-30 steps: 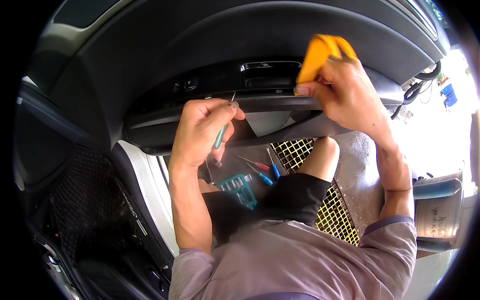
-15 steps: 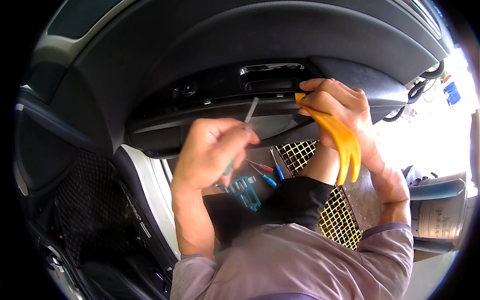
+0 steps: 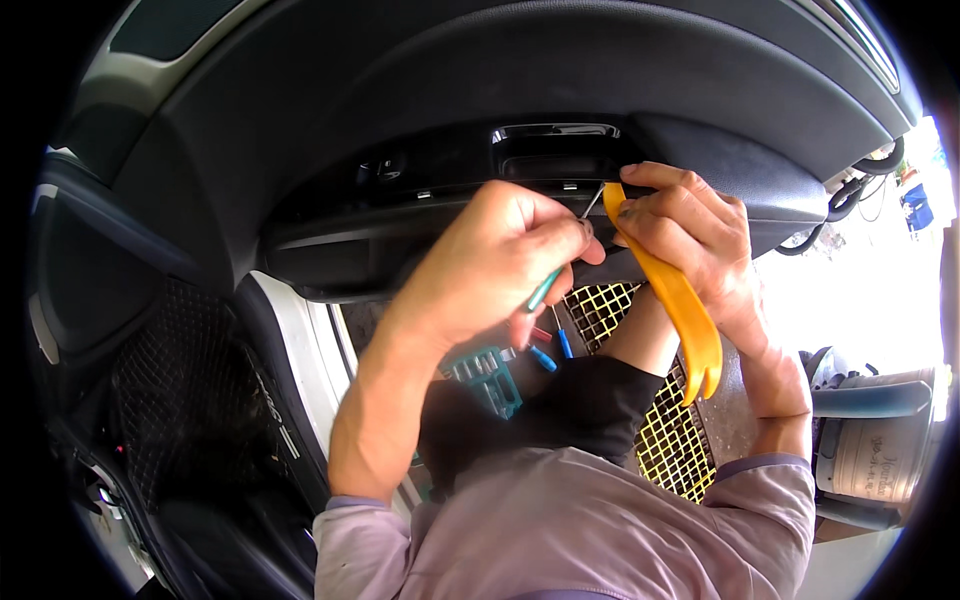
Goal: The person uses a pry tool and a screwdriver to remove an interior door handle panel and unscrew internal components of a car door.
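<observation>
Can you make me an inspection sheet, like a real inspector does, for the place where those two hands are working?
Surface: black door panel, with two small bright bits along its seam.
Things in use: orange pry tool, narrow end at the seam; thin teal-handled tool, tip close beside it.
Clutter: below the door, two blue handles, a partly hidden red handle and a teal bit case.
Hands: left hand grips the teal-handled tool; right hand holds the orange one.
Cables: black loops by the door's right end, maybe cables.
Surroundings: yellow grating, pale container at right.
</observation>
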`<state>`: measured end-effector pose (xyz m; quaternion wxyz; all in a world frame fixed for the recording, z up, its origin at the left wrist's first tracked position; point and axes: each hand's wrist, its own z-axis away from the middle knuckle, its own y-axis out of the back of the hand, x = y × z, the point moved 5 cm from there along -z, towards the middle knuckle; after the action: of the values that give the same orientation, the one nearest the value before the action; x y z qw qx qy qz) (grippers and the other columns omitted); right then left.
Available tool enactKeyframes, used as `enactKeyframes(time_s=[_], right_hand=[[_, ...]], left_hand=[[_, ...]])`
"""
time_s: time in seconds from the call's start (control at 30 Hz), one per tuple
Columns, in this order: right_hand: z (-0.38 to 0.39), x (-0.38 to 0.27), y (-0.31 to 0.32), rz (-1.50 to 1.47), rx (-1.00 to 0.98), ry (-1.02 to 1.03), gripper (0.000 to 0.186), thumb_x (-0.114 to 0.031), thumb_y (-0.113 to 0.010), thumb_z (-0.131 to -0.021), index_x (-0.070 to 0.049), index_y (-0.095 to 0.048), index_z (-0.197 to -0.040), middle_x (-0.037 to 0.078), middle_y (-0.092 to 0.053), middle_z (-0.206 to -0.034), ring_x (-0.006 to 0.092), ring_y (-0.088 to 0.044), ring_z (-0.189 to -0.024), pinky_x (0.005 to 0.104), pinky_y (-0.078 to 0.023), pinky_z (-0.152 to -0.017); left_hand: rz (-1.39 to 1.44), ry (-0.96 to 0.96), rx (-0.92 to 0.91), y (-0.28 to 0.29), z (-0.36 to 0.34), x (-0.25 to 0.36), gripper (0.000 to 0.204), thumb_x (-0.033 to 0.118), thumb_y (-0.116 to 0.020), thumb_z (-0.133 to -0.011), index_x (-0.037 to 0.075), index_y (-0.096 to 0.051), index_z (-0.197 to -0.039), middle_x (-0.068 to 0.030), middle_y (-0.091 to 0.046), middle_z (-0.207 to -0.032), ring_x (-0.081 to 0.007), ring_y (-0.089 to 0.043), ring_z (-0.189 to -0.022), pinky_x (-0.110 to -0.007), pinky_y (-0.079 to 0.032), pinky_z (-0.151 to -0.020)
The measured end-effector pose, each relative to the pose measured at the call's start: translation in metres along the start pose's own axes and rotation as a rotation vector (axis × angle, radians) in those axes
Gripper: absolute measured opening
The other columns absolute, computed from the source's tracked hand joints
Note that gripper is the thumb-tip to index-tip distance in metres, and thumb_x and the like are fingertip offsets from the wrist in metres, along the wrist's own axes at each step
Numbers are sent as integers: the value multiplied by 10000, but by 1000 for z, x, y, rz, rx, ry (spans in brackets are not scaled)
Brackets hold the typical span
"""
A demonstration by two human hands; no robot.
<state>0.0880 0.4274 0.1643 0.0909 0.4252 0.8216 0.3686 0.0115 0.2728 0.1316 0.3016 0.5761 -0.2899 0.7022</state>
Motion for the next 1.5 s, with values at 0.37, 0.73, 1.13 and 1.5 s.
enactKeyframes(time_s=[0.37,0.73,1.13,1.5], right_hand=[[16,-3,-8,148,151,124,229,-94,-770,-635,-59,-605,-790,65,-659,-884,258,-720,-932,433,-626,-890],[37,-2,5,129,164,39,229,-56,-768,-644,-72,-645,-837,70,-686,-939,257,-700,-961,413,-605,-891],[20,58,52,-243,-160,-173,62,-98,-768,-858,-73,-724,-894,43,-717,-894,311,-672,-1068,449,-493,-887],[11,43,32,59,-43,52,309,-212,-765,-592,-51,-680,-842,58,-614,-842,289,-639,-933,414,-498,-854]], left_hand=[[-10,61,-14,-11,-3,14,313,185,-576,-1016,-95,-702,-953,-29,-538,-536,-68,-460,-355,-229,-384,-331],[53,88,45,-9,-7,7,280,163,-588,-1000,-85,-688,-919,-18,-533,-539,-66,-446,-341,-226,-388,-328],[243,31,79,-24,-11,-8,279,174,-617,-999,-84,-694,-927,-28,-535,-554,-61,-422,-345,-225,-367,-309],[321,10,93,-29,-14,-13,286,170,-618,-1009,-95,-690,-926,-59,-540,-536,-72,-408,-344,-240,-376,-315]])
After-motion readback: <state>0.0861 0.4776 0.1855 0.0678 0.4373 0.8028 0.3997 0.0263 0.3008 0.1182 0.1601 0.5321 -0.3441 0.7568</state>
